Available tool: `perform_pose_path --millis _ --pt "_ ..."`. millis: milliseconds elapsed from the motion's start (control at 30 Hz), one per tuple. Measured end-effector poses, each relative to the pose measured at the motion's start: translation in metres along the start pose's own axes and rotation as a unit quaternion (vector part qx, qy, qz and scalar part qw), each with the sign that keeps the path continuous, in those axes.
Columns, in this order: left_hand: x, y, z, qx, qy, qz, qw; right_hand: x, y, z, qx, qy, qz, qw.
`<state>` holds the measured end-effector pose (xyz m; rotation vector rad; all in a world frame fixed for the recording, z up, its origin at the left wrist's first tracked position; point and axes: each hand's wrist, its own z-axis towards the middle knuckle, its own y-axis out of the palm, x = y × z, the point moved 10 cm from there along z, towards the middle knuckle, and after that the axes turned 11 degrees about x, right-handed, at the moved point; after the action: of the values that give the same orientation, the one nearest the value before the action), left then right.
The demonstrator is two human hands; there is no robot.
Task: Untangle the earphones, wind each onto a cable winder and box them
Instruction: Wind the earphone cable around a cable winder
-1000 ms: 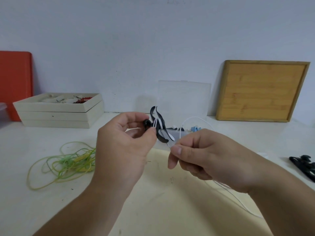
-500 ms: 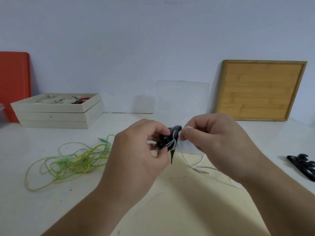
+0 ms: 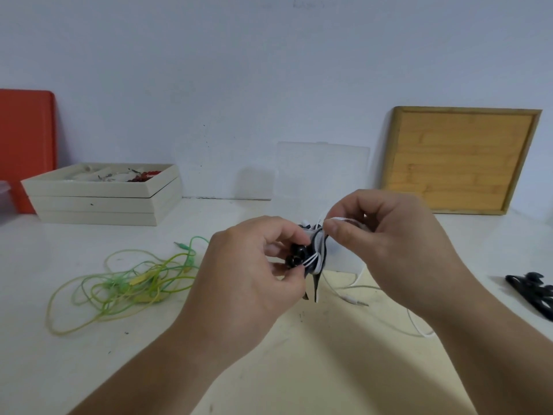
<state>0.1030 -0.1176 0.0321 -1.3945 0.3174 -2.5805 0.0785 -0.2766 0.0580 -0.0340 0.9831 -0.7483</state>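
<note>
My left hand [image 3: 254, 271] pinches a black cable winder [image 3: 315, 259] above the middle of the table. White earphone cable [image 3: 338, 290] lies wrapped in several turns around it. My right hand [image 3: 389, 244] pinches that cable just above the winder, at its upper right. The loose end trails down to the table, with the jack plug [image 3: 354, 301] lying there. A tangle of green earphones [image 3: 128, 283] sits on the table to the left. A clear plastic box [image 3: 323, 172] stands open behind my hands, its base hidden by them.
More black cable winders [image 3: 531, 290] lie at the right edge. Stacked white trays [image 3: 101, 196] with small items sit at the back left, beside a red board [image 3: 27, 145]. A wooden board [image 3: 460, 160] leans on the wall at the back right.
My right hand swung from below the winder up to its top right, carrying the white cable around it. Both hands drifted right. More cable is wound on.
</note>
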Motion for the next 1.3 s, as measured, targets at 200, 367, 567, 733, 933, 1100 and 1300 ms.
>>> perform_pose_path --millis 200,367,567,733,933,1100,1300 --pt "0.004 0.002 0.000 -0.017 -0.006 -0.065 0.998 0.033 0.006 0.000 -0.020 0.139 0.119 0.983" --pt "0.004 0.009 -0.003 -0.043 -0.040 -0.147 0.987 0.047 0.021 -0.009 -0.091 0.258 0.224 0.936" --pt "-0.001 0.004 0.002 -0.012 -0.063 -0.193 0.979 0.052 0.033 -0.016 -0.136 0.270 0.219 0.928" --pt "-0.003 0.000 0.003 0.015 -0.075 -0.218 0.973 0.049 0.027 -0.008 -0.076 0.239 0.232 0.940" --pt "-0.001 -0.010 0.003 0.054 -0.061 -0.195 0.977 0.041 0.052 -0.025 -0.193 0.198 0.148 0.949" --pt "-0.003 -0.017 0.004 0.098 -0.052 -0.153 0.982 0.035 0.058 -0.034 -0.251 0.175 0.114 0.945" --pt "-0.011 -0.032 0.010 0.152 -0.046 -0.123 0.980 0.026 0.065 -0.044 -0.326 0.145 0.079 0.931"
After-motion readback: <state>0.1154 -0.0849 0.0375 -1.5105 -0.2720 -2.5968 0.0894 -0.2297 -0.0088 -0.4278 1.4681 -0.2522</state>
